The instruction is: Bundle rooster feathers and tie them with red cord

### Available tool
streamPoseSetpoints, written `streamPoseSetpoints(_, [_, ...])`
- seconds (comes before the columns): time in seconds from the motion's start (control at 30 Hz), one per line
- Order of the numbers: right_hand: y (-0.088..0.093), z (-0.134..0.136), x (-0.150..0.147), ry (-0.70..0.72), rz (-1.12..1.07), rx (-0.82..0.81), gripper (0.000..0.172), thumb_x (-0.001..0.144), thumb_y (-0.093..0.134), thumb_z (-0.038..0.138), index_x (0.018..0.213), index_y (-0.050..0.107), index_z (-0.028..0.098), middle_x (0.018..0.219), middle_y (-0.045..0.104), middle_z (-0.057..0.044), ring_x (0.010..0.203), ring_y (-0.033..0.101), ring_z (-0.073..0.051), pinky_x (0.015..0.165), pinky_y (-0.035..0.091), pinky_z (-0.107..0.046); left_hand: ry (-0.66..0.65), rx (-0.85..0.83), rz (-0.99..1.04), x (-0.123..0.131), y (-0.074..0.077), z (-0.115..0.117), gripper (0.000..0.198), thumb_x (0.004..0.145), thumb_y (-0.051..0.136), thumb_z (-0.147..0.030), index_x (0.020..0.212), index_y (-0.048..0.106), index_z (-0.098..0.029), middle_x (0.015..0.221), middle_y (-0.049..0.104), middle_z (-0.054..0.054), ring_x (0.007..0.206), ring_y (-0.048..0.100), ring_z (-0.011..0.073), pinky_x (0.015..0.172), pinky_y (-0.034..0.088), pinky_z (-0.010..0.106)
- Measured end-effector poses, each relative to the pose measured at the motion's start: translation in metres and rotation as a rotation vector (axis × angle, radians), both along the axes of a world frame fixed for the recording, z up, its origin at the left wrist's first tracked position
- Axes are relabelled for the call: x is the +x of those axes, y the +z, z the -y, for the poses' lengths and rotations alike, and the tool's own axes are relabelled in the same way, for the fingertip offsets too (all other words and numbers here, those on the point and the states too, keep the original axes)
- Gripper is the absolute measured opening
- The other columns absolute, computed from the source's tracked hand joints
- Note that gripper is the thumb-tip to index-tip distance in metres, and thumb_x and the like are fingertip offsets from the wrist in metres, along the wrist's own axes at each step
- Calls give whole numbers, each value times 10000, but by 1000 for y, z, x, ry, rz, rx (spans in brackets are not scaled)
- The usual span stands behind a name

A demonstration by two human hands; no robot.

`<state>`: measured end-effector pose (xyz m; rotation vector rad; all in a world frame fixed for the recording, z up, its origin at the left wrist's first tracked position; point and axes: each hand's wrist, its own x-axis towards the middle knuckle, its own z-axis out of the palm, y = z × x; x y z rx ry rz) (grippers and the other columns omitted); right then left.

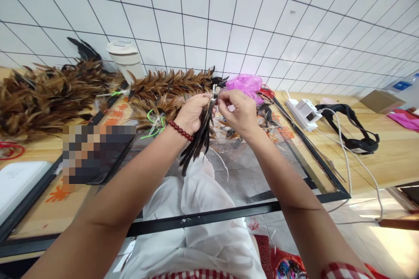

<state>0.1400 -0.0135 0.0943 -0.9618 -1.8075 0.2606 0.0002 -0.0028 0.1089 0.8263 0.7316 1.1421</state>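
Observation:
A bundle of dark feathers hangs tips down from my left hand, which is closed around it just below the pale quill ends. Beaded bracelet on that wrist. Close beside the quills, my right hand pinches with thumb and forefinger near the white binding at the top of the bundle; what lies between those fingertips is too small to make out. Behind both hands, a long brown feather strip lies along the wall, and more loose brown feathers sit left of my left hand.
A big feather pile and a white lidded cup stand at the left. Behind my right hand sits a pink plastic bag. A power strip, cables and a black strap lie right. The black-edged glass panel spans the front.

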Motion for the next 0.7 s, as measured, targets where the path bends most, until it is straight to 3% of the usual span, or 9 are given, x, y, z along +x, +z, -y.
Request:
streamPoseSetpoints(0.13, [-2, -8, 3, -98, -90, 8, 120, 858, 525, 296, 878, 598, 204, 807, 561, -35, 847, 547, -176, 845, 468, -340, -63, -1, 4, -3, 3, -1, 128, 632, 619, -49, 660, 521, -127, 565, 536, -36, 403, 422, 12, 378, 331, 125])
streamPoseSetpoints(0.23, [-1, -10, 7, -73, -97, 33, 153, 859, 532, 331, 919, 614, 216, 846, 587, -46, 862, 563, -186, 830, 484, -346, -64, 3, 21, -5, 3, -2, 106, 644, 599, -54, 660, 524, -127, 583, 542, -30, 403, 417, 9, 373, 331, 118])
streamPoseSetpoints(0.37, [-2, -6, 9, 8, 35, 67, 173, 845, 581, 364, 965, 648, 259, 989, 637, -72, 962, 591, -229, 870, 481, -385, -23, -17, 17, -2, 1, -2, 85, 653, 575, -61, 644, 528, -132, 525, 500, -29, 392, 430, 34, 377, 367, 140])
streamPoseSetpoints(0.47, [-4, -4, 6, -4, 116, 80, 162, 860, 568, 362, 955, 663, 273, 983, 659, -68, 978, 604, -244, 863, 479, -386, -21, -53, -25, -3, 1, -4, 106, 653, 594, -71, 630, 516, -139, 489, 475, -29, 381, 435, 48, 375, 382, 154])
streamPoseSetpoints(0.7, [4, -4, 15, 10, 369, 82, 191, 883, 477, 213, 911, 665, 222, 884, 673, -49, 838, 615, -187, 779, 451, -304, -222, -104, -102, -15, -3, -11, 204, 578, 581, 20, 732, 574, -114, 574, 555, -7, 379, 439, 31, 344, 339, 124])
